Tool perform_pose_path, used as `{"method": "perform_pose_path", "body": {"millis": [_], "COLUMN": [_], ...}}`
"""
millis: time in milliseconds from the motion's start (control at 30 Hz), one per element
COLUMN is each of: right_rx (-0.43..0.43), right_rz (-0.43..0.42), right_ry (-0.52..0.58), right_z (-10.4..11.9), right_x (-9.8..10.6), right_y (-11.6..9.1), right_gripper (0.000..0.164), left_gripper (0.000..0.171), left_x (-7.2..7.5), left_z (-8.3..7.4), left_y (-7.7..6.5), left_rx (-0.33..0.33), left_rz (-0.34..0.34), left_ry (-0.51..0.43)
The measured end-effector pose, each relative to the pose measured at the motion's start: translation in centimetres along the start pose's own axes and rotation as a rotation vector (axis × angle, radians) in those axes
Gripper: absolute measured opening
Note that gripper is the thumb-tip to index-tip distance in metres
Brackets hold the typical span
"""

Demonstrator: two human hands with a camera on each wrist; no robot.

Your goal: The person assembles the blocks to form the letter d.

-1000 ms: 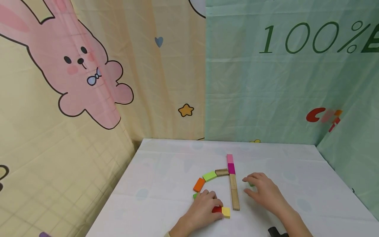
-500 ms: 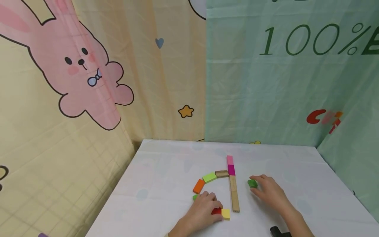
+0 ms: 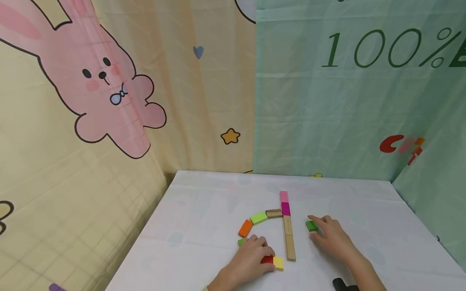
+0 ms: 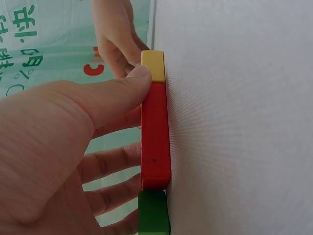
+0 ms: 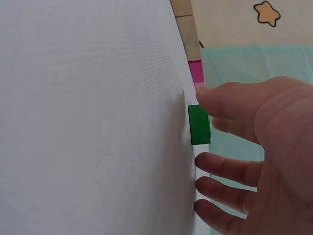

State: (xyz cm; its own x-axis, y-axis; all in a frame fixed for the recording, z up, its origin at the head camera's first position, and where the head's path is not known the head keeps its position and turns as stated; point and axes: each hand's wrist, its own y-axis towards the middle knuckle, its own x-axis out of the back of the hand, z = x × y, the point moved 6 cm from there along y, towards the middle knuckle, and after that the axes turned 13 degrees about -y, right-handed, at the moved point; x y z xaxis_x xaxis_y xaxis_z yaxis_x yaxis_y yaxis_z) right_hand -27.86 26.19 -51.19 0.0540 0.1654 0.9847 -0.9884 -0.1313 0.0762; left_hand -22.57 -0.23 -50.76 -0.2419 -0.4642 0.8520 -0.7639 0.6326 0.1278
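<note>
My left hand (image 3: 251,256) holds a long red wooden block (image 4: 155,132) between thumb and fingers, the thumb tip lying near its joint with a yellow block (image 3: 278,263). At the red block's other end, in the left wrist view, sits a dark green block (image 4: 153,210), mostly covered by the hand in the head view. My right hand (image 3: 333,238) is spread around another green block (image 3: 311,226), with thumb and index finger on either side of it and small gaps showing. In the right wrist view that green block (image 5: 199,125) stands below the thumb.
A straight row of plain wooden blocks (image 3: 289,238), a magenta block (image 3: 285,209) and a pink block (image 3: 284,197) runs away from me. A wooden block (image 3: 274,213), a lime block (image 3: 259,218) and an orange block (image 3: 245,228) curve off its left side. A black object (image 3: 342,285) lies near the right forearm.
My right hand has drawn slightly to the right, uncovering the green block that its fingers mostly hid a second ago. The left hand keeps its place on the red block.
</note>
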Motion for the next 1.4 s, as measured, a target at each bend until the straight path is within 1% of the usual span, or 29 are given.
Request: {"method": "perform_pose_path", "body": {"millis": [133, 267, 367, 433, 633, 833, 1033, 1233, 1400], "right_rx": [-0.018, -0.042, -0.035, -0.024, -0.012, -0.025, -0.033, -0.040, -0.040], "right_rz": [0.003, 0.008, -0.003, -0.013, -0.011, 0.008, 0.033, 0.010, 0.000], "right_ry": [0.003, 0.008, 0.012, 0.014, 0.017, 0.018, 0.028, 0.039, 0.044], "right_z": [0.0, -0.2, -0.4, -0.5, -0.6, -0.6, -0.4, -0.3, 0.3], "right_x": [0.0, 0.1, 0.2, 0.2, 0.5, 0.4, 0.6, 1.2, 1.8], "right_y": [-0.1, -0.2, -0.3, -0.3, -0.4, -0.5, -0.8, -1.0, -1.1], "right_gripper": [0.055, 0.043, 0.035, 0.032, 0.033, 0.033, 0.034, 0.035, 0.033], "left_gripper": [0.029, 0.028, 0.028, 0.028, 0.028, 0.028, 0.028, 0.028, 0.029], "left_x": [0.0, -0.2, -0.2, -0.2, -0.1, -0.1, -0.1, 0.0, -0.2], "left_z": [0.1, 0.1, 0.1, 0.1, 0.1, 0.1, 0.0, 0.1, 0.2], "left_y": [0.0, 0.0, 0.0, 0.0, 0.1, 0.0, -0.1, -0.1, 0.1], "left_rx": [0.002, -0.008, -0.007, -0.006, -0.014, -0.019, -0.005, 0.011, 0.010], "left_rz": [0.001, -0.003, 0.002, 0.005, 0.006, 0.000, 0.009, 0.016, 0.014], "left_ry": [0.003, 0.006, 0.002, 0.000, 0.003, 0.005, 0.002, -0.009, -0.002]}}
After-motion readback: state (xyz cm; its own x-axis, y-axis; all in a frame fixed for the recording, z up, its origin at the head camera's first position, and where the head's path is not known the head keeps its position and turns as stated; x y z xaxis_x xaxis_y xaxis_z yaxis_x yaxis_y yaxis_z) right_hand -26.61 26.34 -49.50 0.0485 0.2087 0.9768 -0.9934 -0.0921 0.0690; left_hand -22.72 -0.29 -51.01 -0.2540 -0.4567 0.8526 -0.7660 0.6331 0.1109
